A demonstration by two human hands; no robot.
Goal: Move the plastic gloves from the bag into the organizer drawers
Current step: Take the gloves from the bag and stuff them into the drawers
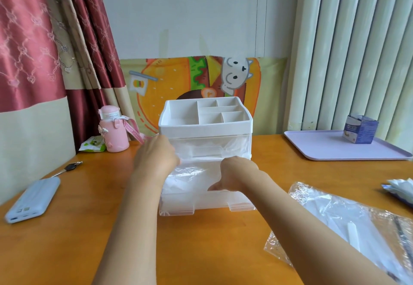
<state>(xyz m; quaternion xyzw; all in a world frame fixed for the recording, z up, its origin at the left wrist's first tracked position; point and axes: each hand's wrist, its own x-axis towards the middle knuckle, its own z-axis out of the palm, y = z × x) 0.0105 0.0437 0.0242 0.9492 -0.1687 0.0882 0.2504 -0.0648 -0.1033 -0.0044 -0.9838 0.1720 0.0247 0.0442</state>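
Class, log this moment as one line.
left hand: at drawer | right hand: on gloves in drawer | bag: table, right side

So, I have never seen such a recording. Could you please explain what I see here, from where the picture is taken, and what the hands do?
There is no machine: these are a person's two bare hands. The single picture comes from a camera worn on the head, looking forward and down. On the wooden table stands a white organizer with its lower drawer pulled out. The left hand is at the organizer's front left; the right hand reaches into the drawer, onto thin plastic gloves. Whether either hand grips is unclear. A clear bag lies at the right. Also there: a pink bottle, a power bank, a key, and a purple tray with a small box.
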